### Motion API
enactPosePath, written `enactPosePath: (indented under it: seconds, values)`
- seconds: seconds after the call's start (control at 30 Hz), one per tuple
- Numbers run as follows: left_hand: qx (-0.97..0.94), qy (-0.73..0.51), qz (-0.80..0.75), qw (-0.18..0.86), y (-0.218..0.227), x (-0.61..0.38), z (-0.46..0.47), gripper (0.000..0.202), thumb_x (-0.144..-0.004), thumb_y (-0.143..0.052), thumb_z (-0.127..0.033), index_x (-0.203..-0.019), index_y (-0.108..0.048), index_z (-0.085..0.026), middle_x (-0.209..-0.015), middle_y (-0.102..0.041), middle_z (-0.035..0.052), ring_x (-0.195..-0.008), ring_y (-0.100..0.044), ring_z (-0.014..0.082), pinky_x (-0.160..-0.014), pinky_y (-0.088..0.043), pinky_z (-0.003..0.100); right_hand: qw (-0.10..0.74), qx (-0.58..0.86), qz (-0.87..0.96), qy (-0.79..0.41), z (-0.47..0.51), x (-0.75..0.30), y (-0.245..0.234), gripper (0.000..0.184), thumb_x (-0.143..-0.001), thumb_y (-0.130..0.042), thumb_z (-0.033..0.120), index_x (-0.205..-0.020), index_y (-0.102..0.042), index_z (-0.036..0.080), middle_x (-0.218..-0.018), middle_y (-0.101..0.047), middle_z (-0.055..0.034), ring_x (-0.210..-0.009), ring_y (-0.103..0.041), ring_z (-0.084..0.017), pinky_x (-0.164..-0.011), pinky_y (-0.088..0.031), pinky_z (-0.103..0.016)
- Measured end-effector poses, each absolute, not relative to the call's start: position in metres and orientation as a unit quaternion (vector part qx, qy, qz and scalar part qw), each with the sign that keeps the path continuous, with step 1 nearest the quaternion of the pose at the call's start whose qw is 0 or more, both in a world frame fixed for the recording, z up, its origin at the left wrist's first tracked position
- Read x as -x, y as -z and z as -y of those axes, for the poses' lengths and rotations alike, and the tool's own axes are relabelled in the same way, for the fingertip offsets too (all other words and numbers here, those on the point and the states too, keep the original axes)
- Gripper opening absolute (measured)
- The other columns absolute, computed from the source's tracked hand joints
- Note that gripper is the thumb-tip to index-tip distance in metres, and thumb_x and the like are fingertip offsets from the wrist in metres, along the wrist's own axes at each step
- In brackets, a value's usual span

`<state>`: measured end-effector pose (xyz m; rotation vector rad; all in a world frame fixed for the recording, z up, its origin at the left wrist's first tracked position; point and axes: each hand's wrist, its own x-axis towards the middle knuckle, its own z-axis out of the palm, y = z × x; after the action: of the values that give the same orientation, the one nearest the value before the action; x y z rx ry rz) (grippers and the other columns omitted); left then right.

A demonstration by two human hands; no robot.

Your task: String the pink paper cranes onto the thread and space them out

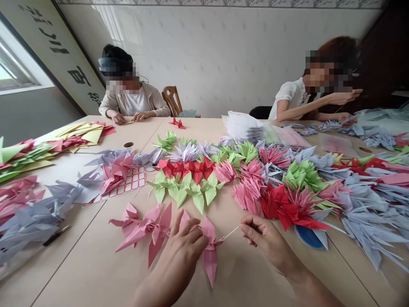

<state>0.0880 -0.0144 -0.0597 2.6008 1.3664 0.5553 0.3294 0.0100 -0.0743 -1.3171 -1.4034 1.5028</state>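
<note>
Several folded pink paper cranes (210, 256) lie in a row on the table in front of me. My left hand (182, 249) is over the row from above, its bent fingers closed on one of the cranes and partly hiding it. From the right end of the row a pale thread (231, 232) runs taut to my right hand (266, 241), whose thumb and fingers pinch it. Just beyond my hands sit a row of light green paper cranes (185, 189) and, behind it, red paper cranes (188, 169).
Bundles of pink, green, red and pale blue cranes (249, 192) crowd the right side of the table (105, 264). More pale blue cranes (32, 221) lie left, near a black-handled tool (56, 236). A blue round object (308, 236) lies right. Two people (136, 100) sit opposite, hands busy.
</note>
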Motion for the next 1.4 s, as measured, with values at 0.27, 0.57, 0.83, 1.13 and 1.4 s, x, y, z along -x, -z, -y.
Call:
enactPosePath:
  seconds: [0.27,0.57,0.83,1.13,1.4]
  values:
    - [-0.870,-0.178,-0.455,0.072,0.056,-0.088,0.014,0.024,-0.091,-0.045,-0.006,-0.083,-0.062,-0.021,-0.081,-0.065,-0.0006,-0.103,-0.056,0.0207,-0.114,-0.015,0.055,0.283,0.427,0.610,-0.605,-0.001,-0.332,0.058,0.034,-0.084,-0.061,0.048,-0.077,-0.059,0.015,-0.066,-0.044,0.0019,-0.060,-0.037,-0.010,-0.056,-0.032,-0.022]
    - [-0.876,-0.179,-0.443,0.065,0.061,-0.090,0.015,0.023,-0.090,-0.047,-0.006,-0.084,-0.062,-0.023,-0.083,-0.066,-0.0017,-0.105,-0.055,0.0206,-0.116,-0.012,0.054,0.328,0.430,0.608,-0.582,-0.001,-0.327,0.066,0.031,-0.085,-0.059,0.047,-0.080,-0.060,0.016,-0.066,-0.045,0.0019,-0.060,-0.040,-0.010,-0.057,-0.034,-0.022]
    - [-0.877,-0.179,-0.435,0.095,0.060,-0.087,0.015,0.023,-0.089,-0.046,-0.004,-0.078,-0.057,-0.021,-0.080,-0.063,-0.0020,-0.105,-0.053,0.0203,-0.115,-0.014,0.053,0.325,0.548,0.640,-0.430,-0.015,-0.334,0.078,0.030,-0.089,-0.052,0.043,-0.081,-0.059,0.016,-0.067,-0.049,0.0009,-0.062,-0.042,-0.012,-0.056,-0.035,-0.022]
    - [-0.874,-0.215,-0.426,0.092,0.063,-0.089,0.014,0.019,-0.091,-0.048,-0.010,-0.077,-0.056,-0.021,-0.073,-0.059,-0.0021,-0.095,-0.055,0.0181,-0.116,-0.013,0.052,0.249,0.384,0.674,-0.581,0.003,-0.323,0.057,0.022,-0.084,-0.062,0.034,-0.076,-0.065,0.014,-0.068,-0.055,0.0000,-0.065,-0.046,-0.011,-0.062,-0.037,-0.021]
    - [-0.884,-0.216,-0.408,0.077,0.060,-0.088,0.017,0.023,-0.089,-0.049,-0.008,-0.082,-0.064,-0.024,-0.075,-0.063,-0.0002,-0.097,-0.057,0.0192,-0.115,-0.018,0.054,0.274,0.548,0.650,-0.451,-0.014,-0.331,0.079,0.028,-0.088,-0.051,0.041,-0.078,-0.059,0.016,-0.067,-0.050,0.0009,-0.063,-0.046,-0.013,-0.059,-0.036,-0.024]
